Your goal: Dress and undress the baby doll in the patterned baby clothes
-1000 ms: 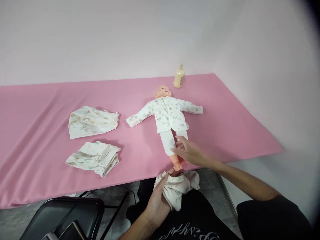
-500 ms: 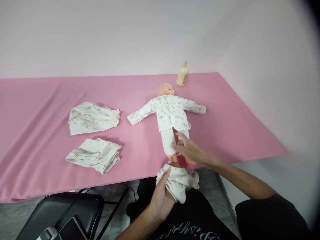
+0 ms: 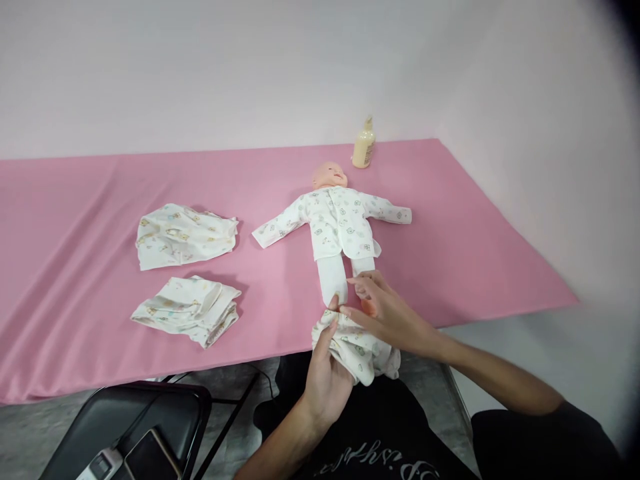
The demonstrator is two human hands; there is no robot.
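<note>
A baby doll (image 3: 330, 175) lies on its back, wearing a patterned white jacket (image 3: 333, 223) and white leg coverings (image 3: 332, 280). Its legs point toward me. My left hand (image 3: 325, 380) grips a bunched pair of patterned baby pants (image 3: 363, 357) near the table's front edge. The opening of the pants is around the doll's foot on the left side of the view, which is now hidden by cloth and fingers. My right hand (image 3: 383, 313) is over the lower legs, its thumb at the edge of the pants' opening and its fingers spread apart.
Two folded patterned cloths, an upper one (image 3: 185, 237) and a lower one (image 3: 187, 310), lie left on the pink-covered table (image 3: 280, 293). A pump bottle (image 3: 364, 147) stands beyond the doll's head. A black chair (image 3: 145, 413) holding a phone (image 3: 153, 457) is at the lower left.
The pants have moved up over the doll's foot toward the lower leg. My right hand has come down and closer to the pants' opening, while my left hand keeps its grip.
</note>
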